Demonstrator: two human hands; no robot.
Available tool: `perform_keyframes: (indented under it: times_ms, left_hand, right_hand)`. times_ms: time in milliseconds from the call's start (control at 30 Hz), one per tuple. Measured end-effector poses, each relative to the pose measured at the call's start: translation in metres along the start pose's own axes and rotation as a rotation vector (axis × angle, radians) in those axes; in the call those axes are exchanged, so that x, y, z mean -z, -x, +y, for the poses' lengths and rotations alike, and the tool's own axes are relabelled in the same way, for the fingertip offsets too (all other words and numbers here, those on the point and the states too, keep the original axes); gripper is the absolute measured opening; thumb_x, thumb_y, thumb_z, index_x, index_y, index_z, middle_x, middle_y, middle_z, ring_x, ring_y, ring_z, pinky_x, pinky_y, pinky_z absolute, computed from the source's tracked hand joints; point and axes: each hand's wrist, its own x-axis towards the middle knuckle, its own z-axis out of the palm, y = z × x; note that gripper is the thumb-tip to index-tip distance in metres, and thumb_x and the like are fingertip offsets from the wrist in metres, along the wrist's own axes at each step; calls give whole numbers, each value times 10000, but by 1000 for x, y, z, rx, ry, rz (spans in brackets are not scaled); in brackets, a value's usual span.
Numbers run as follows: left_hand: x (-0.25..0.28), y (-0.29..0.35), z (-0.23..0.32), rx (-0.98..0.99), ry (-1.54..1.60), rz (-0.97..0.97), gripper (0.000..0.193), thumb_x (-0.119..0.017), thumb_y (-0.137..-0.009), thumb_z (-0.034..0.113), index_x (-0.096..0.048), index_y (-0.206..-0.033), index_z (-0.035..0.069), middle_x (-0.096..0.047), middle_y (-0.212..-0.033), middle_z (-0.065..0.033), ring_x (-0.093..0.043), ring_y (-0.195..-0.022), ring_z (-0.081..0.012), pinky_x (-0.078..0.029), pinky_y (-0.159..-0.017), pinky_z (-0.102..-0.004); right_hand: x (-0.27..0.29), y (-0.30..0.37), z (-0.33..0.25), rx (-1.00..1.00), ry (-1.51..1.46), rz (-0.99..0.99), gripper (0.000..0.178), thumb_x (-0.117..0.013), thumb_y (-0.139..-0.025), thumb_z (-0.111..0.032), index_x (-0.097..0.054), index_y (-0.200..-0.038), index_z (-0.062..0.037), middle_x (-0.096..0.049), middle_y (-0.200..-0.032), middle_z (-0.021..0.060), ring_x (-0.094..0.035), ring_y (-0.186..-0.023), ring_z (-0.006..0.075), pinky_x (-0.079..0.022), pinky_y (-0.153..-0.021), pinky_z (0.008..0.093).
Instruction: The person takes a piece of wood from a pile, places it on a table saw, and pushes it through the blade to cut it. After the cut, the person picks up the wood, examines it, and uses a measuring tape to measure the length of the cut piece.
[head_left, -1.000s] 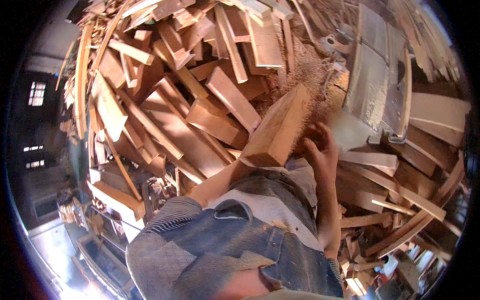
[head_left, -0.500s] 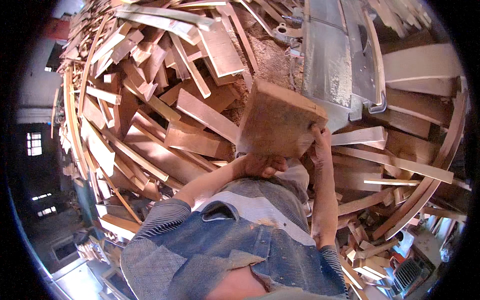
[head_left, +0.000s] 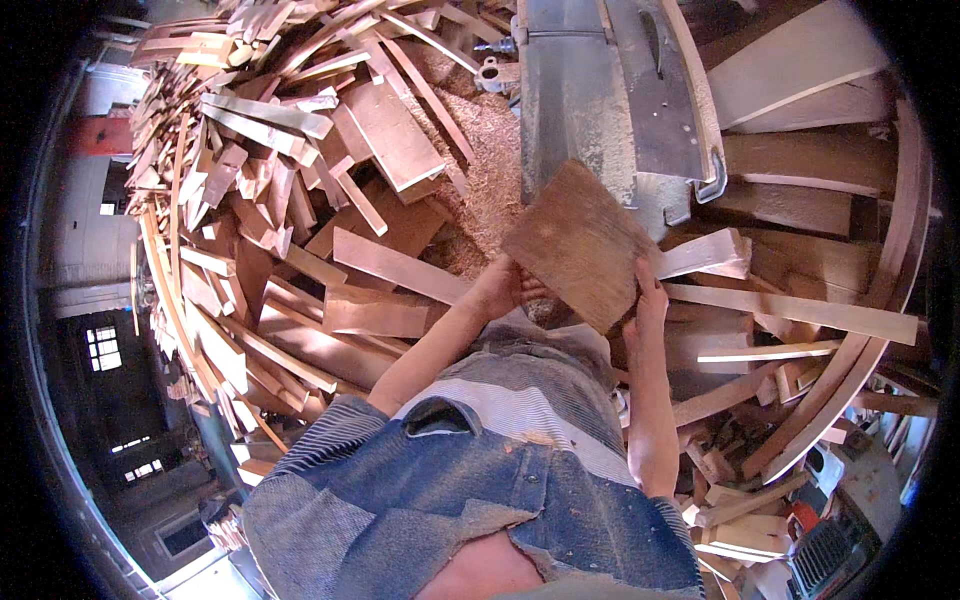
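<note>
A flat, roughly square brown wooden board [head_left: 580,245] is held tilted in front of my body, one corner pointing away from me. My right hand [head_left: 645,295] grips its right corner, with the thumb at the edge. At the board's left corner is my left hand [head_left: 508,287], its curled fingers partly hidden below the board. Just beyond the far corner lies the sawdust-covered metal machine table [head_left: 575,110].
Wood offcuts [head_left: 380,310] are heaped at the left, beside a strip of sawdust [head_left: 485,190]. Long planks [head_left: 810,165] lie at the right, and a pale wood block [head_left: 705,253] rests near my right hand. A dark ribbed motor [head_left: 820,560] is at lower right.
The board has turned so a corner points away, and its thick edge no longer faces up. My left hand moved from beneath it to its left corner. The view has shifted right.
</note>
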Motion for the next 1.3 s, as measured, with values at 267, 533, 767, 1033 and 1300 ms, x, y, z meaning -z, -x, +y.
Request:
perform_keyframes:
  times_ms: [267,533,767,1033,1300]
  left_hand:
    - [12,-40,42,-66,1,61,448,-574,-1056,467,-595,-1252,65,-653,-1218,-78,-682,-1108,-296,-555,-927,-428]
    - [-35,-91,94,-243,-797,47,442,-713,-973,290,-620,-1237,-51,-682,-1217,-86,-672,-1064,-184,-563,-856,-335]
    - [-45,-149,182,-398,-1280,16,415,-768,-916,288,-684,-1189,-13,-715,-1072,-81,-660,-995,-158,-538,-859,-338]
    - [-53,-186,186,-765,-1567,142,510,-795,-899,293,-660,-1276,-23,-718,-1197,-191,-686,-1121,-327,-555,-908,-399]
    - [-137,-240,199,-1200,-1674,-30,383,-825,-795,162,-674,-1091,-28,-706,-1160,-166,-630,-1171,-393,-505,-1010,-456]
  right_hand:
    - [21,-41,-11,17,-52,171,676,-850,-872,-324,-561,-1358,47,-662,-1262,142,-651,-1144,293,-577,-924,462]
    - [6,-141,-10,46,-218,390,594,-863,-864,-306,-606,-1350,-82,-668,-1261,98,-653,-1095,275,-575,-854,461]
    - [-32,-246,-31,153,-238,502,479,-856,-875,-316,-660,-1229,-60,-710,-1160,63,-707,-999,257,-624,-734,429]
    - [-15,-248,-57,-82,482,379,638,-545,-1005,-609,-604,-725,-39,-530,-555,42,-491,-414,142,-369,-382,284]
    - [-22,-241,-55,-24,454,271,546,-543,-1019,-550,-619,-812,-50,-564,-622,26,-491,-441,116,-333,-388,270]
